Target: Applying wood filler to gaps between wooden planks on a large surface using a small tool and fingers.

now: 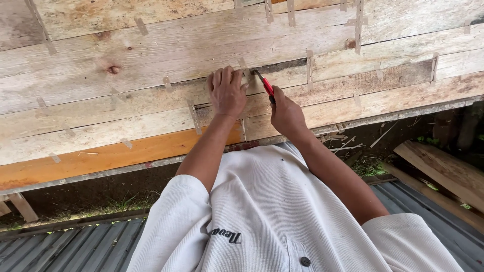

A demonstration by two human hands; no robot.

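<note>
My left hand (227,93) lies flat against a wall of rough pale wooden planks (151,55), fingers together, beside a thin wooden strip (244,66) that sticks out of a gap between boards. My right hand (287,115) is closed around a red-handled tool (264,83). The tool's dark tip touches the gap just right of the left fingertips. Several similar thin strips (193,116) poke out of other seams across the wall. My white long-sleeved shirt (272,211) fills the lower middle of the view.
An orange-toned plank (101,157) runs along the wall's lower edge. Corrugated grey metal sheets (70,247) lie at the lower left and lower right. Loose boards (443,171) rest on dark ground with scraps and grass at the right.
</note>
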